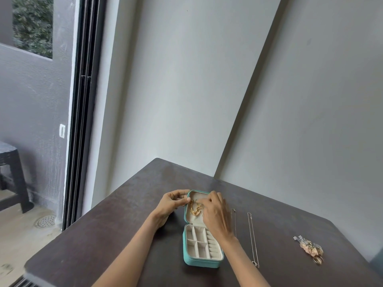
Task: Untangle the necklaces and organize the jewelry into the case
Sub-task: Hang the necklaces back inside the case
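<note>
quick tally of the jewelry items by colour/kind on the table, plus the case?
Gold necklace, held over the case lid by left hand and right hand: 1
Thin silver chains laid out on the table: 2
Mixed jewelry cluster: 1
Teal case, open: 1
Total: 5

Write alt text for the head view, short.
Both hands, left hand and right hand, work a gold necklace over the lid of an open teal jewelry case on a dark table. Two thin chains and a jewelry pile lie to the right.

Both hands over the open case lid

The left hand (173, 204) and right hand (215, 212) pinch a gold necklace (195, 208) above the teal case (202, 264) (silver chains (253, 239) lie right of the right hand).
</note>
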`<state>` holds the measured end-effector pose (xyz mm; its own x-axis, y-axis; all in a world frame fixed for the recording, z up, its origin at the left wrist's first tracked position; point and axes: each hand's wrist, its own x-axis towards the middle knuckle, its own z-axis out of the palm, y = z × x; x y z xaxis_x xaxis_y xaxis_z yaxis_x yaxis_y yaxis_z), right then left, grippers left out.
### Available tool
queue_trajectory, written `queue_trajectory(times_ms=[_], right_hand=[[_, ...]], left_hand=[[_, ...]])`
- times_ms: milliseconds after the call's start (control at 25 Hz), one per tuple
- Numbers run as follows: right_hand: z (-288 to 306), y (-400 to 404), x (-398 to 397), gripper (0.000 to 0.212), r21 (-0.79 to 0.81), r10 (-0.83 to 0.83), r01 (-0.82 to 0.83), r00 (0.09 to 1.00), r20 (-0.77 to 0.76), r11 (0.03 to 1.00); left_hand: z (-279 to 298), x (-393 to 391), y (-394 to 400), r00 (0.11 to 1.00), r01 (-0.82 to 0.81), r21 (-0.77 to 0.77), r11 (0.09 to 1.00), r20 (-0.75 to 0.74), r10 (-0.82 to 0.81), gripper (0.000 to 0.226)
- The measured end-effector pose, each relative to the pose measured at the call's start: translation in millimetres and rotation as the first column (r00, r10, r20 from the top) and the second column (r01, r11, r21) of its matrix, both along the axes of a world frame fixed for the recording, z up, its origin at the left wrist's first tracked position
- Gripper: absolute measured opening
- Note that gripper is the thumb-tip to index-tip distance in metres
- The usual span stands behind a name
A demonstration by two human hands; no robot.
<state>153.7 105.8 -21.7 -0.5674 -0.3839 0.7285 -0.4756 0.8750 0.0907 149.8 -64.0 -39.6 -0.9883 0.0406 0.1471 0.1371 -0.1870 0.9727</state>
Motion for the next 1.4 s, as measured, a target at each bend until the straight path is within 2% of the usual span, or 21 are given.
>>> queue_trajectory(times_ms=[120,360,520,640,840,1080,1400], right_hand=[[-4.1,3.4,9.4,0.037,0.079,-0.002,0.003,1.0,-0.007,0.997],[-11.0,1.5,18.8,0.021,0.187,0.062,-0.052,0.997,-0.048,0.981],[-12.7,1.2,20.7,0.035,0.105,0.041,-0.04,0.999,-0.007,0.994],[-8.6,0.0,20.7,0.041,0.107,0.028,-0.03,0.999,0.024,0.994],[-13.9,-1.0,20.6,0.033,0.143,0.072,-0.077,0.997,0.038,0.987],[-12.0,-0.7,24.0,0.044,0.072,0.049,-0.056,0.995,0.087,0.996],[-14.5,-0.1,24.3,0.029,0.106,0.073,-0.081,0.994,0.083,0.991]], left_hand=[[0.4,1.7,0.9,1.0,-0.007,0.013,1.0,0.003,0.007,0.03],[2.8,4.9,2.0,1.0,-0.009,0.011,1.0,0.006,0.009,0.033],[2.4,5.0,1.2,1.0,-0.017,-0.01,1.0,0.011,0.017,0.033],[2.7,5.2,1.3,1.0,-0.012,-0.014,1.0,0.01,0.012,0.033],[2.3,5.3,1.3,1.0,-0.009,-0.013,1.0,0.0,0.009,0.033],[1.7,4.9,1.0,1.0,-0.004,-0.012,1.0,-0.001,0.004,0.032],[0.9,3.9,0.7,1.0,-0.008,-0.01,1.0,0.005,0.008,0.032]])
